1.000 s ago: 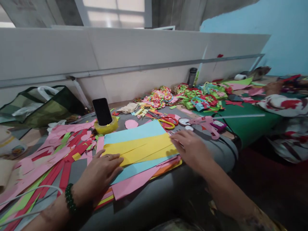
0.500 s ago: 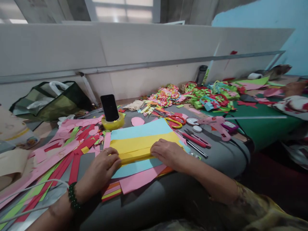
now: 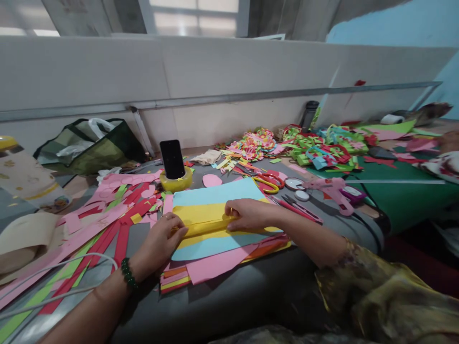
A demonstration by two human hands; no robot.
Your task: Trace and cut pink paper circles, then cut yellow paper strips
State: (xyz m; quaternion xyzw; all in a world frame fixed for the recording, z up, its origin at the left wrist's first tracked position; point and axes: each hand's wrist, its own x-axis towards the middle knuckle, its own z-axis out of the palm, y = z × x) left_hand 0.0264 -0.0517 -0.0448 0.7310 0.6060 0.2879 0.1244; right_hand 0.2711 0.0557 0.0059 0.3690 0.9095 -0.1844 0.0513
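Observation:
A folded strip of yellow paper (image 3: 208, 226) stretches between my two hands, with a ridge along its length. At its left end, my left hand (image 3: 167, 236) pinches the edge between thumb and fingers. My right hand (image 3: 247, 215) grips the other end, fingers curled and thumb in front. The yellow paper lies across a light blue sheet (image 3: 218, 192), which shows above and below it. Beneath that, a pink sheet (image 3: 218, 265) sticks out toward me, with orange, yellow and red layers (image 3: 175, 279) at the lower left.
A phone (image 3: 172, 160) stands in a tape roll (image 3: 177, 181) behind the sheets. Scissors (image 3: 267, 184) and a pink glue gun (image 3: 335, 191) lie to the right. Paper strips (image 3: 107, 239) cover the left side. Colourful paper piles (image 3: 254, 143) sit at the back. Another person's sleeve (image 3: 442, 167) shows far right.
My right hand has lifted its fingers off the flat yellow paper and now pinches its folded edge. My left hand stays at the left end. The whole view has shifted slightly.

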